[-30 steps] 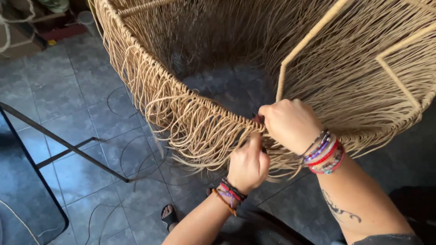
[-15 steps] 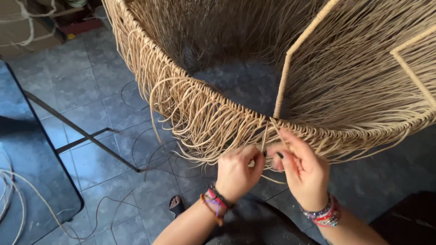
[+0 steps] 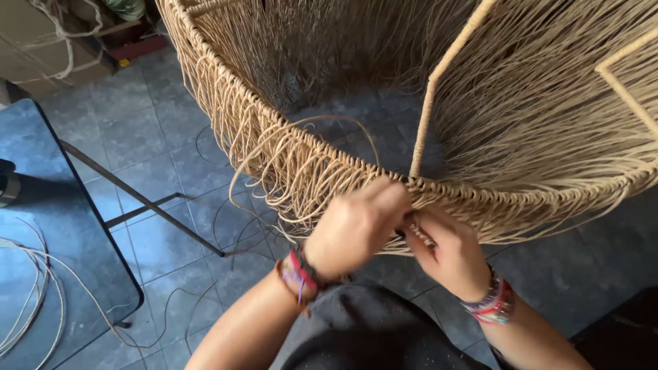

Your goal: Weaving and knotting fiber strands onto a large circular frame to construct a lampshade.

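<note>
Tiled floor [image 3: 144, 147]; hands [image 3: 356, 226] apparently gripping cord [image 3: 404, 229].

Matt tan woven cord frame [image 3: 480, 199], glossy grey floor tiles [image 3: 157, 164]

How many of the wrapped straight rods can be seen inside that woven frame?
2: one wrapped rod rises from the rim just above the left hand and right hand; a bent wrapped rod is at the right edge. Dense cords may hide others.

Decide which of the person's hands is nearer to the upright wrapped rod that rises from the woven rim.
Right. The right hand works just below the wrapped rod's foot on the rim, while the left hand sits on the rim further to the left.
</note>
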